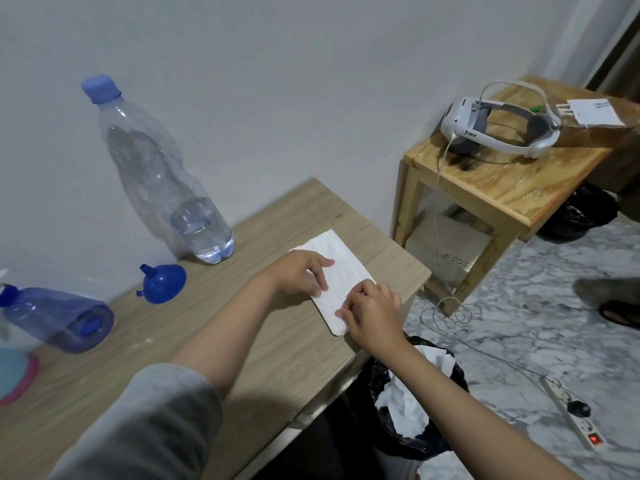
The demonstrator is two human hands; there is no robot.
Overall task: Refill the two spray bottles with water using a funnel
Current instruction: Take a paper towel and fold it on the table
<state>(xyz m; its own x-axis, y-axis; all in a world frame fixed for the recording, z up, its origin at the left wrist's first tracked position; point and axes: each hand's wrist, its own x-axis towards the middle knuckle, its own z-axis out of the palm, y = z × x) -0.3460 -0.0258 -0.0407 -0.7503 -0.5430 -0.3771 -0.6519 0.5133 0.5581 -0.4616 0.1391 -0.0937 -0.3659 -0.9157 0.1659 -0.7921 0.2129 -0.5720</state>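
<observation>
Head view showed both hands on a folded white tissue near the right edge of the table. The left hand lay on the tissue's left side, fingers bent and close together, their tips pressing the paper down. The right hand sat at the near corner, fingers curled with their tips pinching the tissue's edge.

The table was pale wood grain, set against a plain grey-white wall; the floor beside it was marble-patterned.

A blue spray bottle lay on its side at the table's left, and a second, pale one with a pink base was cut off by the frame edge. The blue funnel rested mouth-down near the wall, well apart from both hands. Behind it stood a clear water bottle with a blue cap, holding only a little water.

A bin with a black bag and crumpled white paper stood below the table's right edge. A wooden stool carried a white headset. A power strip lay on the floor.
</observation>
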